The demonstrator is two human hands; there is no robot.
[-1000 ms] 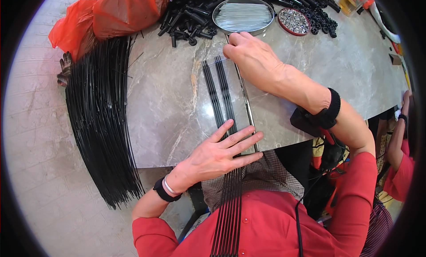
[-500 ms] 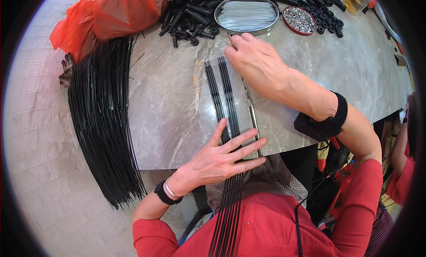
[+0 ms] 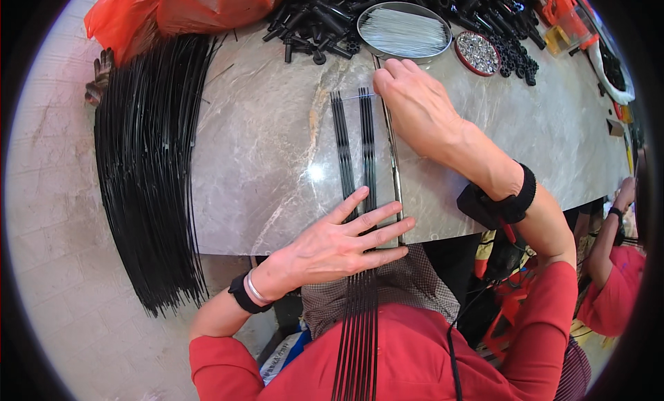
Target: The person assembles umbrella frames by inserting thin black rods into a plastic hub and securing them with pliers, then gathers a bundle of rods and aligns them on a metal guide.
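We see the left hand (image 3: 332, 245) lying palm down, with its fingers stretched and spread well apart. It grips nothing; it rests across the black rods (image 3: 367, 138), and the fingertips reach over the metal bar (image 3: 395, 159) at its right side. The rods pass under this hand: beyond it they stand in two narrow groups with a gap between, and on our side they run down over the red shirt (image 3: 422, 345).

The right hand (image 3: 418, 96) is farther away than the left one, just beside the far ends of the rods. Its fingers are bent and drawn in close. A thin pale line (image 3: 356, 96) crosses the rod ends and comes up to these fingers, but their tips are hidden, so we cannot tell if they hold it or the metal bar.

For doing this well, in our judgement, we should keep the left palm flat and its pressure light and equal, so that no rod rolls over its neighbour. The right hand should work low, keeping the line straight across and the far ends level.

Beyond the right hand is the oval metal tray (image 3: 365, 47) with pale wires (image 3: 404, 29); well to the left of the left hand hangs a large bundle of loose black rods (image 3: 149, 166).
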